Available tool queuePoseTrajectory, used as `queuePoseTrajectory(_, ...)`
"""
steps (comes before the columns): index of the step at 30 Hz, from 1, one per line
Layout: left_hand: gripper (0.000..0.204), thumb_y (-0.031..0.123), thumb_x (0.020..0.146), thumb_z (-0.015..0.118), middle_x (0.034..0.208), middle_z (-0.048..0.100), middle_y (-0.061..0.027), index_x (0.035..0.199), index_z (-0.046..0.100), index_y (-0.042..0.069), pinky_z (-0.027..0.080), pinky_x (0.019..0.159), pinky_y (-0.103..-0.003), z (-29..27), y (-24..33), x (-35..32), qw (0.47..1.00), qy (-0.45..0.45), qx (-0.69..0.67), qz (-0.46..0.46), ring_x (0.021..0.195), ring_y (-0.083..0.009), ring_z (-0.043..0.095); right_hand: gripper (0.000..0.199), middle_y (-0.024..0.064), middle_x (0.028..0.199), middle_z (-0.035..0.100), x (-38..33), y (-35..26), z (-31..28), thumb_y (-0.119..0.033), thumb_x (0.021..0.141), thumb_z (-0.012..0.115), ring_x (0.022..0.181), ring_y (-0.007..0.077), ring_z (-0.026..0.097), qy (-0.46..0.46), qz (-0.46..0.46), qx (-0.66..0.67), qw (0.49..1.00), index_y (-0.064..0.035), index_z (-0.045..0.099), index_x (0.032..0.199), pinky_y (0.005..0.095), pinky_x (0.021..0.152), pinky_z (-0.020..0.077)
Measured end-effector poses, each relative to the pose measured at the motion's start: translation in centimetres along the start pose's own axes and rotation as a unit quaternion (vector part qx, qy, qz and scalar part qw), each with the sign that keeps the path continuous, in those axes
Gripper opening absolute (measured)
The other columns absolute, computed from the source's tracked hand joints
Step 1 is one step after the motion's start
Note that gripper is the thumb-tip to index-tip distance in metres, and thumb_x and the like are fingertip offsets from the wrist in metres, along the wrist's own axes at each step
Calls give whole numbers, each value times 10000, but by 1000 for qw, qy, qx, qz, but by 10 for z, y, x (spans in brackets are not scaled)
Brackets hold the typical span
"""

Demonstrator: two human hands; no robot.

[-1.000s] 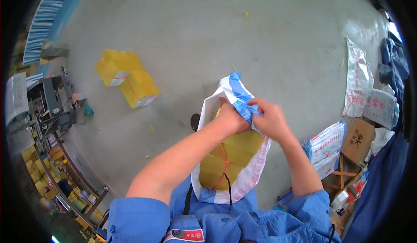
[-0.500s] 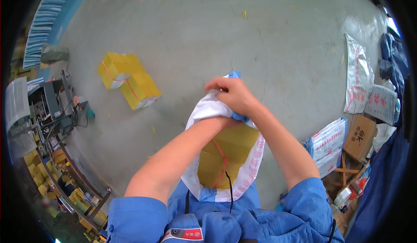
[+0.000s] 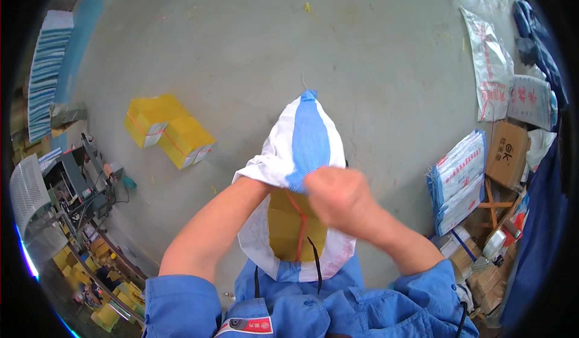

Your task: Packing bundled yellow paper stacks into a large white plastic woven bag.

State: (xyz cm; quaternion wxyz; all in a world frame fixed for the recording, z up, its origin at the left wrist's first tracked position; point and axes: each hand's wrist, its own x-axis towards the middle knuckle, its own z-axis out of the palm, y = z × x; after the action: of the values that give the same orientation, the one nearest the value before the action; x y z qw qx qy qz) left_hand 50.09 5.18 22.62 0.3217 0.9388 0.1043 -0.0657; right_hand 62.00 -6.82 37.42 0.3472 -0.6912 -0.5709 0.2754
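Observation:
A white woven sack (image 3: 310, 139) with a blue stripe stands upright against my front, its mouth toward me. Inside it sits a yellow paper-wrapped bundle (image 3: 289, 229) tied with a red strap. My left forearm (image 3: 211, 229) reaches into the mouth, and the white fabric covers my left hand, so its fingers are hidden. At the blue stripe's near edge my right hand (image 3: 338, 198), slightly blurred, is closed on the sack's rim. The far end of the sack rises to a blue tip with a loose thread.
Two yellow bundles (image 3: 172, 130) with red straps lie on the floor to the left. Farther left stands a grey machine (image 3: 81, 181). On the right are a stack of folded sacks (image 3: 456, 178), a brown carton (image 3: 505, 156) and a silvery sack (image 3: 488, 63).
My right hand has come nearer to me and lower, drawing the blue-striped fabric over the opening. The far side of the sack now stretches out fully. My left hand has gone under the fabric.

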Motion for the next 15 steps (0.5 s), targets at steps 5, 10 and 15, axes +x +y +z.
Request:
queuePoseTrajectory(5, 490, 398, 883, 579, 1275, 602, -135, 1267, 562, 95, 423, 1031, -405, 6, 5, -2, 1000, 1, -8, -3, 1205, -312, 556, 175, 93, 620, 457, -18, -22, 5, 13, 690, 636, 562, 267, 550, -8, -18, 32, 999, -57, 478, 719, 401, 498, 438)
queuePoseTrajectory(10, 506, 396, 875, 589, 1276, 599, -145, 1271, 558, 83, 423, 1031, -405, 19, 12, 2, 1000, 7, -22, -9, 1206, -316, 555, 162, 94, 673, 504, -8, -2, -4, 23, 674, 645, 598, 246, 552, 30, -6, 1, 1000, -53, 522, 746, 393, 535, 452)
queuePoseTrajectory(15, 522, 393, 867, 599, 1278, 596, -156, 1275, 554, 70, 423, 1032, -405, 37, 34, -3, 999, 5, -31, -9, 1208, -319, 554, 123, 103, 730, 560, 0, 16, 15, 4, 749, 662, 625, 228, 555, 158, 30, 79, 984, -48, 563, 800, 335, 573, 452)
